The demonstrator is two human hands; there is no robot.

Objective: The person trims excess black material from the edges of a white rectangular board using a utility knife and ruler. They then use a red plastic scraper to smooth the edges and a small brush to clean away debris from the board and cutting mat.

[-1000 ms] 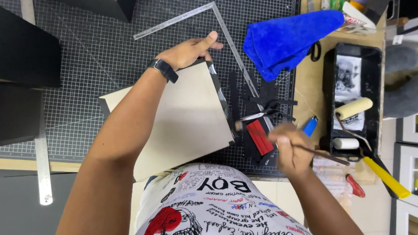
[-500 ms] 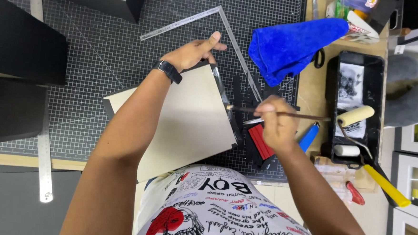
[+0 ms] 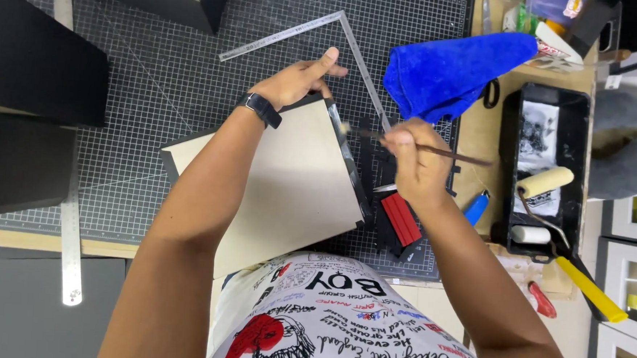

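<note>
Left hand (image 3: 294, 80) presses the beige board (image 3: 289, 185); right hand (image 3: 417, 166) holds a thin brush (image 3: 450, 153) beside it.

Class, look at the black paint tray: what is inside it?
Inside the black paint tray lie a cream roller, a small white roller and pale smears; the floor beneath them is hidden.

We see a matt, smooth beige board (image 3: 289, 177) at centre, probably card, its right edge wrapped in glossy black. It lies on a matt dark cutting mat (image 3: 156, 83) printed with a pale grid. The square (image 3: 355, 43) above is brushed metal. At upper right, a fluffy blue cloth (image 3: 448, 69); beside it a glossy black plastic tray (image 3: 582, 142).
</note>
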